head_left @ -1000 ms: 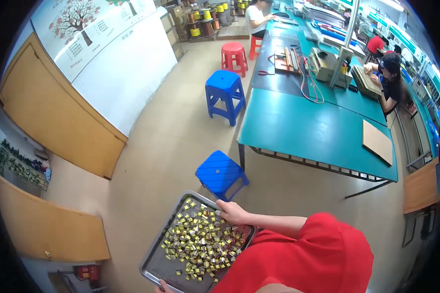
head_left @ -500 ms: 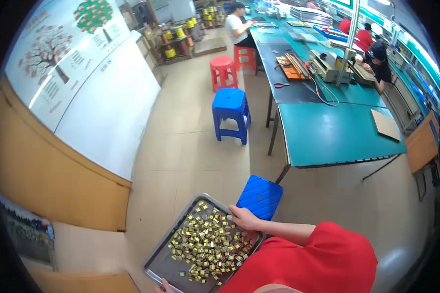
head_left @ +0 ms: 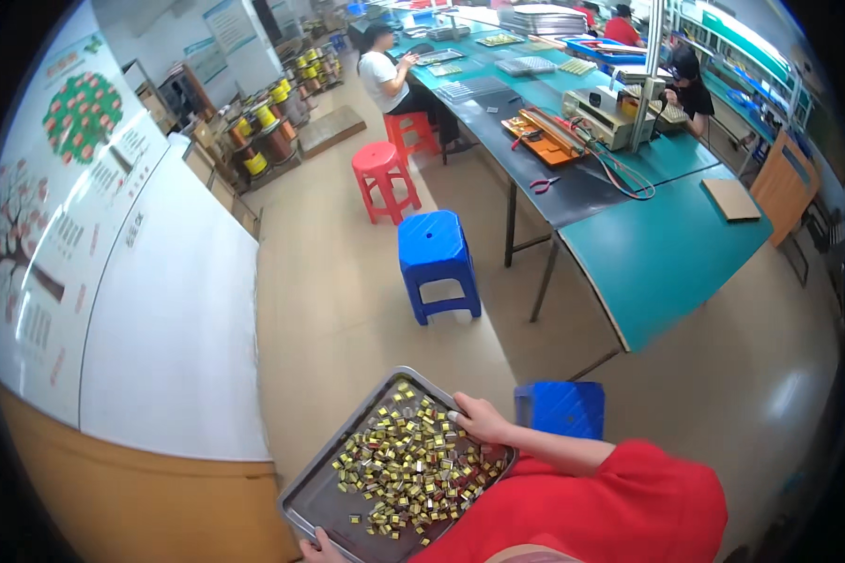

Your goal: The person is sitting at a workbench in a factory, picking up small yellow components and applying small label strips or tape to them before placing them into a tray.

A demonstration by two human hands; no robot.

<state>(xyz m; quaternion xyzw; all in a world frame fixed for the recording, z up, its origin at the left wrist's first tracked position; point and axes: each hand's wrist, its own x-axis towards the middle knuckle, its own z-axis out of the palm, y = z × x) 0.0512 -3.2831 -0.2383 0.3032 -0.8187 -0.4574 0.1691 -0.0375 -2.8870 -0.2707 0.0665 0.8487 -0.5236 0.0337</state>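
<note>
Head view: left hand (head_left: 320, 550) and right hand (head_left: 482, 419) pinch the tray (head_left: 321, 505) by its rim.

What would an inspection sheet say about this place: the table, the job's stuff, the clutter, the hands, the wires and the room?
Surface: long table, green with a dark section.
Job's things: metal tray, carried off the table, with many small yellow-and-silver pieces lying loose in it.
Clutter: pliers and a brown board on the table.
Hands: left hand on the tray's near edge; right hand gripping its right side.
Cables: looped cords lie on the table by a boxy machine.
Surroundings: blue stool and red stool on the floor; spools farther back; people seated at the table.
</note>
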